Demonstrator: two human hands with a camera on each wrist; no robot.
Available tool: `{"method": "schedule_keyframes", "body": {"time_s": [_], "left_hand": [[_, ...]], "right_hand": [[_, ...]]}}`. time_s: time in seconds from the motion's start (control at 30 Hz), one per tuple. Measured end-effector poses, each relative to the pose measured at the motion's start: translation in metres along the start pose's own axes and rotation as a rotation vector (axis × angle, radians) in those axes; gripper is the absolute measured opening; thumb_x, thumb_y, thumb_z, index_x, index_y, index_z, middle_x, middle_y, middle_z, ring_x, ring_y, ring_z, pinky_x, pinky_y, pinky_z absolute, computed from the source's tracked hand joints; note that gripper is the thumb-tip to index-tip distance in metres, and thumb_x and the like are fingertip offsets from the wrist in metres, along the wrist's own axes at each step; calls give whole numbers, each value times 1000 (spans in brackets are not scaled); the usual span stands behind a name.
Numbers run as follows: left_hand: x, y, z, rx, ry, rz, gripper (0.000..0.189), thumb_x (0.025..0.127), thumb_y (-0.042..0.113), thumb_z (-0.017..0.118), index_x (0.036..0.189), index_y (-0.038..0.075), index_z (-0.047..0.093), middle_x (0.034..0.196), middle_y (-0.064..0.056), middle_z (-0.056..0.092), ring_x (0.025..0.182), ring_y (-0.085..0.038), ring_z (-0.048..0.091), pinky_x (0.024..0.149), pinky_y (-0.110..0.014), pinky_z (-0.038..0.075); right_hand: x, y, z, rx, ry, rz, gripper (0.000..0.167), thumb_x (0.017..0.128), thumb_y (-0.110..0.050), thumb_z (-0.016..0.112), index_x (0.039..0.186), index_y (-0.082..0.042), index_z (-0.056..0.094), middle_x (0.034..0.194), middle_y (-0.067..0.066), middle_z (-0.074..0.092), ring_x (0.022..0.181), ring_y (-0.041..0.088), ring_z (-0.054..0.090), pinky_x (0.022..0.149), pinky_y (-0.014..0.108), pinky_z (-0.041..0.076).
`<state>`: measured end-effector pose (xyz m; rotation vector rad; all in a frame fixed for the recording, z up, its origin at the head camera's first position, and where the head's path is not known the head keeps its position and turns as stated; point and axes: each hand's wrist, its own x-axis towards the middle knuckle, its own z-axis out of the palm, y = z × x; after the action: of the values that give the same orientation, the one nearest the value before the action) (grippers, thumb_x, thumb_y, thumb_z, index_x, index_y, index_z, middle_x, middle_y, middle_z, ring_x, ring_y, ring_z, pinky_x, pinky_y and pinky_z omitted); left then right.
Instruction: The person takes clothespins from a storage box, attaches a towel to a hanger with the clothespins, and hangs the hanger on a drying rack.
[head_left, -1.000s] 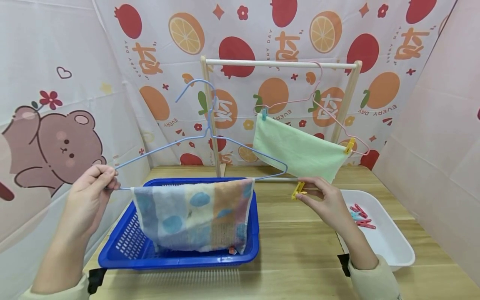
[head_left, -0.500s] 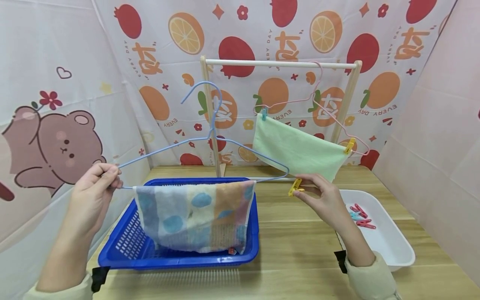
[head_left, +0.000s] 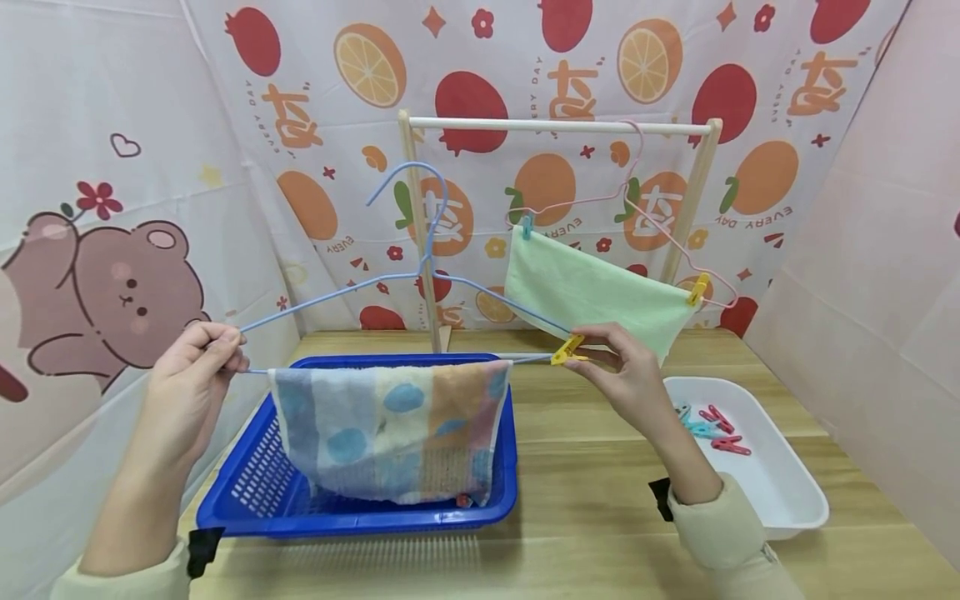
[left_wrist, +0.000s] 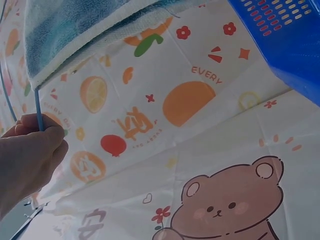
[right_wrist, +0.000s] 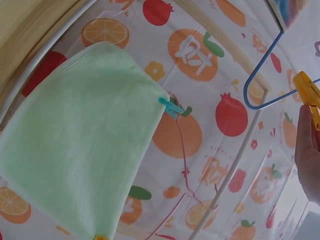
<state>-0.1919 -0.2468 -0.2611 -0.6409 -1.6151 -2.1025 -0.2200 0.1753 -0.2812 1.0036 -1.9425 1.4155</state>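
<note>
My left hand (head_left: 197,367) grips the left end of a light blue hanger (head_left: 330,295), held up with its hook uppermost. Over the hanger's lower bar hangs a patterned towel (head_left: 390,433) with blue spots and pastel stripes. Between thumb and fingers of my right hand (head_left: 626,375) is a yellow clothespin (head_left: 567,349), at the hanger's right end. In the right wrist view the yellow clothespin (right_wrist: 307,89) overlaps the hanger wire (right_wrist: 255,102); whether it clamps the wire I cannot tell. The left wrist view shows my left hand (left_wrist: 37,145) pinching the wire below the towel's corner (left_wrist: 55,45).
Below the towel stands a blue basket (head_left: 352,525). Behind it, a wooden rack (head_left: 555,125) carries a pink hanger (head_left: 660,223) with a green cloth (head_left: 600,287) clipped by a teal clothespin (head_left: 527,227) and a yellow one. At right, a white tray (head_left: 787,492) holds several clothespins (head_left: 731,446).
My right hand has moved left and slightly up, bringing the yellow clothespin from beside the blue hanger to its right end. The hanger and towel have shifted slightly right.
</note>
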Motion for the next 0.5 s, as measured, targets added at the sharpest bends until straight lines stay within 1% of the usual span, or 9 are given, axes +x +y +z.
{"method": "schedule_keyframes", "body": {"time_s": [0.07, 0.13, 0.3, 0.5], "left_hand": [[1, 0, 0, 2, 0, 0, 12, 96, 0, 42, 90, -1, 53, 86, -8, 41, 73, -15, 43, 68, -18, 41], [1, -1, 0, 2, 1, -3, 13, 96, 0, 42, 90, -1, 53, 88, -8, 40, 74, -15, 43, 68, -18, 41], [1, -1, 0, 6, 3, -11, 12, 96, 1, 42, 90, -1, 53, 88, -7, 39, 74, -15, 43, 68, -18, 41], [1, 0, 0, 30, 1, -16, 10, 96, 4, 45, 91, -1, 52, 86, -7, 38, 74, -15, 42, 68, -17, 41]], "right_hand": [[4, 1, 4, 24, 3, -24, 36, 71, 23, 64, 104, 14, 55, 100, 27, 55, 92, 38, 57, 78, 33, 51], [6, 6, 7, 40, 2, -39, 37, 70, 23, 65, 104, 13, 56, 99, 25, 56, 91, 38, 58, 77, 32, 52], [9, 21, 15, 36, 0, -74, 38, 70, 18, 68, 106, 8, 58, 101, 16, 58, 92, 31, 60, 75, 31, 52], [14, 24, 21, 43, 11, -105, 36, 71, 16, 69, 105, 7, 59, 100, 13, 59, 92, 29, 60, 75, 35, 53]]}}
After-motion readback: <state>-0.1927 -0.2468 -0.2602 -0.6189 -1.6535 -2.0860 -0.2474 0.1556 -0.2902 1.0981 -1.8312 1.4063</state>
